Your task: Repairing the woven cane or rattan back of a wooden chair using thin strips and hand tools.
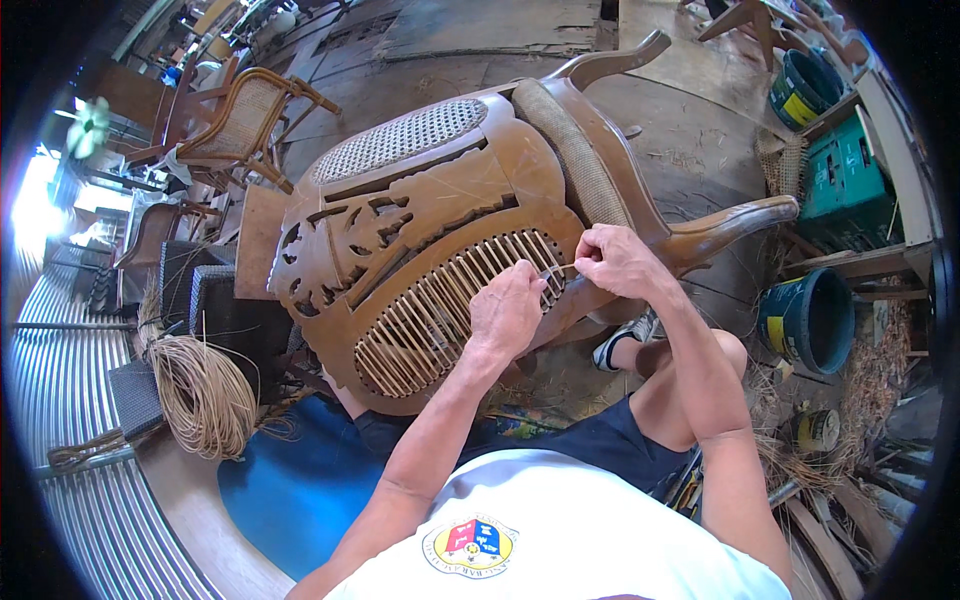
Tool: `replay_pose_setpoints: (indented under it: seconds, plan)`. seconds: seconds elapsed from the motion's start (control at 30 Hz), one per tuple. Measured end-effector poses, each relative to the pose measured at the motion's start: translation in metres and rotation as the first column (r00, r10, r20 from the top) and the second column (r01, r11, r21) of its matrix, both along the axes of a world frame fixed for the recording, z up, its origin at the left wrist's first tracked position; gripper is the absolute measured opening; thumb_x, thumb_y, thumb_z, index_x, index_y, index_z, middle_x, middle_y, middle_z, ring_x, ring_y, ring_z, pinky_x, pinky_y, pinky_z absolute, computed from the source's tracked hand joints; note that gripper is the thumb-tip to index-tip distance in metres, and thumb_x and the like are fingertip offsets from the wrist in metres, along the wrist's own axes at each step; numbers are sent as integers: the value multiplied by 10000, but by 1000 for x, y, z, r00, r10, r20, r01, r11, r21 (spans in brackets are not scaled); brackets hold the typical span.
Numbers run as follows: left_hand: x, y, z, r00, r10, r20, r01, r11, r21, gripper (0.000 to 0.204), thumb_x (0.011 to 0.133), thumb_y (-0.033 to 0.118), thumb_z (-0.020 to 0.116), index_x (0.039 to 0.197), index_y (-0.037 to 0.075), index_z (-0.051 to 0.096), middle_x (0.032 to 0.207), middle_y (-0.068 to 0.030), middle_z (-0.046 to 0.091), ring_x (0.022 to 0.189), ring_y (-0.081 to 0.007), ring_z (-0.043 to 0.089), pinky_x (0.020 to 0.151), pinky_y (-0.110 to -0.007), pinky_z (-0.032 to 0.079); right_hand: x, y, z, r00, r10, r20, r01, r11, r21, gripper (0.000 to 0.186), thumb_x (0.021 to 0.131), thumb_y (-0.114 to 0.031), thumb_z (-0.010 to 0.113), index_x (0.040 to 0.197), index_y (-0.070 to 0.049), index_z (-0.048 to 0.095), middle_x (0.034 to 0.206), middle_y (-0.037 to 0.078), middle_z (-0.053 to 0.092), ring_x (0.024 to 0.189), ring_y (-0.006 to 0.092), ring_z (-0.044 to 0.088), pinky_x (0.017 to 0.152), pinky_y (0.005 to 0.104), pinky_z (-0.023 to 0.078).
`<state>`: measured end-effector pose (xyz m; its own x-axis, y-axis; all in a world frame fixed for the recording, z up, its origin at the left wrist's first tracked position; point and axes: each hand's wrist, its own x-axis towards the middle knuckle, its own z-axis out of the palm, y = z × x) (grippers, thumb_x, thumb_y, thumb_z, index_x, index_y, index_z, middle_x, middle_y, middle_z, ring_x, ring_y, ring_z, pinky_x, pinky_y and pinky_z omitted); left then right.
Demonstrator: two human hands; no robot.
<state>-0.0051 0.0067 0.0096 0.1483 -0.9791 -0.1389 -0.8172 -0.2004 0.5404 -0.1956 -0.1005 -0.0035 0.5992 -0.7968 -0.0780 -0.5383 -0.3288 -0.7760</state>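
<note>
A carved brown wooden chair lies tipped over in front of me, its curved legs pointing right. The nearer oval opening in its back is strung with parallel cane strands, while a finished woven cane panel fills the farther oval. At the right end of the strung oval, my left hand is closed in a pinch on a thin pale cane strand. My right hand pinches the same strand a little farther right, just above the frame's edge. The fingertips partly hide the strand's ends.
A coil of cane hangs at the left near corrugated metal sheeting. Beyond it stands a cane-backed chair. On the right are a dark bucket, a green crate and scattered cane scraps. A blue surface lies beside me.
</note>
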Motion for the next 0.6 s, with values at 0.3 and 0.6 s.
replay_pose_setpoints:
  seconds: [0.3, 0.6]
  plan:
    - [2, -5, -4, 1000, -9, -7, 9, 998, -65, 230, 1002, 271, 640, 1008, 43, 671, 948, -195, 722, 947, -395, 691, 820, -484, 523, 13, 2, -5, 999, -17, 32, 18, 998, -53, 149, 850, -132, 690, 876, 12, 717, 879, 178, 676, 842, 324, 674, 788, 418, 538]
    - [-2, -3, -9, 997, 64, 39, -62, 997, -53, 317, 983, 363, 671, 925, 54, 712, 878, -208, 728, 875, -405, 718, 769, -503, 549, 19, 18, -15, 998, 18, 59, -9, 991, -137, 154, 866, -161, 705, 863, -8, 714, 912, 208, 670, 897, 403, 667, 829, 480, 533]
